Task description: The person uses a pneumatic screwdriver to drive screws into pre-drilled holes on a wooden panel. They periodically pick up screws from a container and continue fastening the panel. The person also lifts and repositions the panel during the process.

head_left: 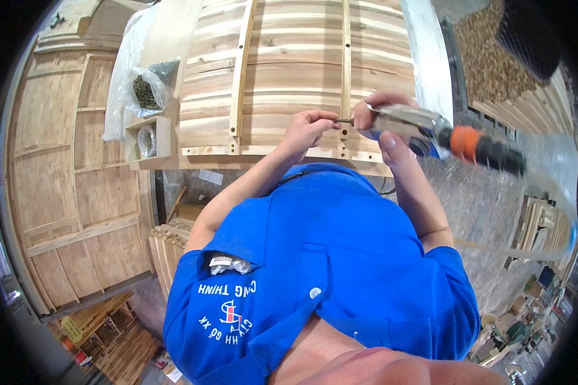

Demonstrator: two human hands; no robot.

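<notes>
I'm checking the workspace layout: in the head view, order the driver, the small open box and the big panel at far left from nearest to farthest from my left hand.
From your left hand:
1. Driver: close by, on the right.
2. Box: off to the left.
3. Panel: far left, beyond the box.

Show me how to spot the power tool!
Look at the big striped wooden panel. By its lower right corner, the right grip holds the power tool. Its bright orange band, between silver and black parts, stands out from the wood.
</notes>
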